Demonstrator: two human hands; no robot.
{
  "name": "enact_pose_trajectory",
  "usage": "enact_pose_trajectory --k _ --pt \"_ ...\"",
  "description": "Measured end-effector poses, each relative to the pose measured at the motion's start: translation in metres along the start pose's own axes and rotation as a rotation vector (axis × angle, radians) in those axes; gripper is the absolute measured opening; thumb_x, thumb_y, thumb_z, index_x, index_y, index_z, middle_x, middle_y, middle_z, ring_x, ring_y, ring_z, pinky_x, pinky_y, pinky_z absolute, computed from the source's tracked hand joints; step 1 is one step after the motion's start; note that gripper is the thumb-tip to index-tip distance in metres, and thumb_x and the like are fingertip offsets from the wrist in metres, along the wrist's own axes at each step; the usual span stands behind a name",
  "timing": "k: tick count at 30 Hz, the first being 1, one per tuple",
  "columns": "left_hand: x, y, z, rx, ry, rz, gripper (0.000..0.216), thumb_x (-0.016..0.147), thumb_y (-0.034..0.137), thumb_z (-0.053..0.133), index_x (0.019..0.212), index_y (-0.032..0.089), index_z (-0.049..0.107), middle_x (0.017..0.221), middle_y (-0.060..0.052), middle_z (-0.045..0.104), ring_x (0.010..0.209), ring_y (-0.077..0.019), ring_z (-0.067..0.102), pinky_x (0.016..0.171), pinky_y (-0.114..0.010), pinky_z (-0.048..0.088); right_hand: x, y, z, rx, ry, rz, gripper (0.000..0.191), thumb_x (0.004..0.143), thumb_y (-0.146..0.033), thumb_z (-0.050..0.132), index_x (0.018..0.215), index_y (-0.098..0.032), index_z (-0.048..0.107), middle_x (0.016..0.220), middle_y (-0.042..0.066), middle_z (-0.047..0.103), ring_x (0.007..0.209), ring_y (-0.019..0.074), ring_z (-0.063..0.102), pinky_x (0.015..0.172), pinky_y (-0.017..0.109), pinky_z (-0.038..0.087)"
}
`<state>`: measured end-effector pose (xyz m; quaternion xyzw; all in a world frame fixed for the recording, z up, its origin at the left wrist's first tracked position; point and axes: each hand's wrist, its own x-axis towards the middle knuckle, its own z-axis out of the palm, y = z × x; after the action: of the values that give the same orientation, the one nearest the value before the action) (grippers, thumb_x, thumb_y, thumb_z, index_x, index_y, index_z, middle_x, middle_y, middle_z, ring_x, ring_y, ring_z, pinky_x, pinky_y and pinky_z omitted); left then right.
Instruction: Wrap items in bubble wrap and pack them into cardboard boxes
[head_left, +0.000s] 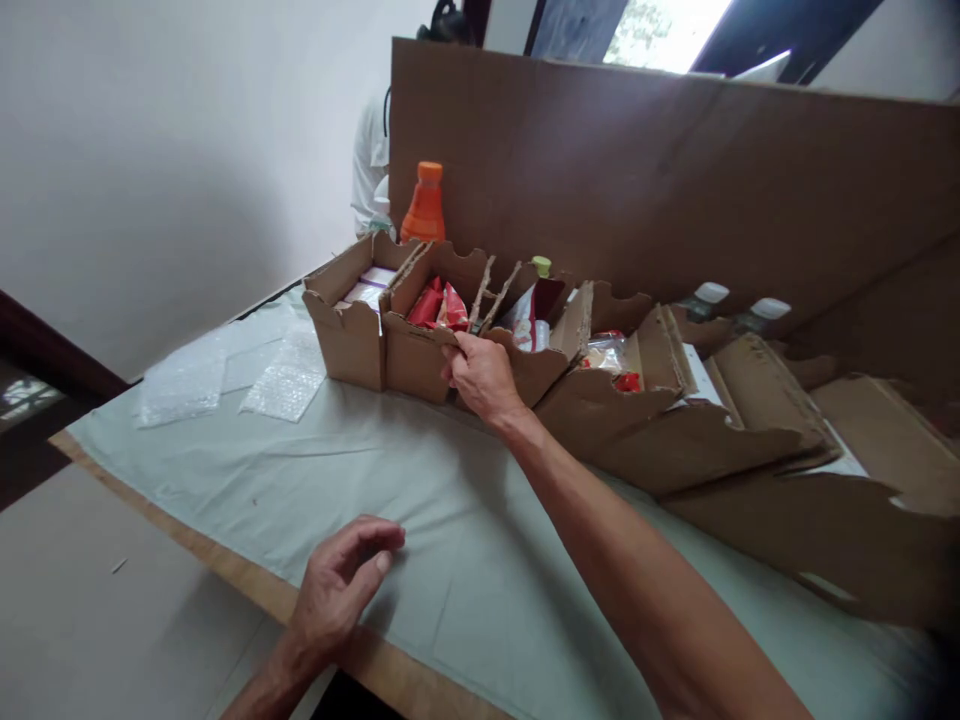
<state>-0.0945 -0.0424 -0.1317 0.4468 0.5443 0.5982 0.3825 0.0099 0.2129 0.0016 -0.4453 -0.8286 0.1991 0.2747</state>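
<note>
My right hand (484,375) reaches forward, its fingers bent over the front edge of a cardboard box (416,365), near that box's right corner. Red packets (439,303) lie inside this box. To its right a neighbouring cardboard box (536,375) holds a white-and-dark-red packet (529,315). The fingertips are partly hidden behind the cardboard. Lower down, my left hand (345,580) hovers over or rests on the pale green cloth (427,470); its fingers are loosely curved, thumb apart, with nothing in them.
More cardboard boxes (739,450) run along the table to the right. Behind them stand an orange bottle (425,205), white-capped bottles (769,312) and a tall cardboard panel (637,170). Bubble wrap (289,370) lies at left. A person in a white sleeve (369,165) is behind the panel.
</note>
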Motion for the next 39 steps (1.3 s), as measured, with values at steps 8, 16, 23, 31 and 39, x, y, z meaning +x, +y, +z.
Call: enact_pose_trajectory --k 8,16,23,31,39 --pt "0.006 -0.014 -0.004 -0.285 0.433 0.017 0.048 0.088 0.037 0.072 0.134 0.025 0.061 0.134 -0.012 0.068 0.125 -0.0275 0.066 0.107 -0.044 0.055 -0.14 -0.019 -0.034 0.202 -0.061 -0.086 0.031 0.096 -0.02 0.048 0.101 -0.023 0.078 0.069 -0.002 0.073 0.062 0.0134 0.068 0.063 0.023 0.051" --pt "-0.009 -0.004 0.006 -0.083 0.218 -0.011 0.071 0.081 0.045 0.078 0.145 0.029 0.053 0.149 -0.01 0.057 0.14 -0.0324 0.054 0.119 -0.048 0.044 -0.268 0.062 -0.143 0.22 0.146 0.224 0.027 0.09 -0.044 0.063 0.096 -0.027 0.082 0.092 0.007 0.08 0.077 0.0211 0.075 0.064 0.029 0.062" --pt "-0.039 0.007 0.022 0.171 -0.036 -0.126 0.045 0.074 0.058 0.078 0.102 0.023 0.072 0.091 -0.008 0.073 0.112 -0.0364 0.068 0.105 -0.049 0.055 -0.359 0.096 -0.125 0.25 0.102 0.286 0.059 0.079 -0.052 0.078 0.131 -0.025 0.07 0.116 0.013 0.078 0.097 0.029 0.077 0.079 0.039 0.066" --pt "-0.003 0.023 0.06 0.155 -0.168 -0.034 0.05 0.085 0.047 0.072 0.127 0.021 0.063 0.129 -0.011 0.069 0.127 -0.03 0.062 0.11 -0.041 0.049 -0.339 0.082 -0.081 0.117 0.197 0.427 0.04 0.088 -0.056 0.064 0.099 -0.02 0.076 0.101 0.011 0.08 0.1 0.0352 0.074 0.087 0.05 0.061" --pt "0.072 0.026 0.147 0.096 -0.392 0.101 0.057 0.09 0.037 0.061 0.145 0.023 0.054 0.147 -0.012 0.06 0.13 -0.027 0.06 0.111 -0.043 0.048 -0.309 0.16 -0.103 0.251 0.447 0.442 0.042 0.081 -0.054 0.069 0.104 -0.019 0.062 0.093 0.011 0.076 0.08 0.0242 0.071 0.072 0.037 0.058"
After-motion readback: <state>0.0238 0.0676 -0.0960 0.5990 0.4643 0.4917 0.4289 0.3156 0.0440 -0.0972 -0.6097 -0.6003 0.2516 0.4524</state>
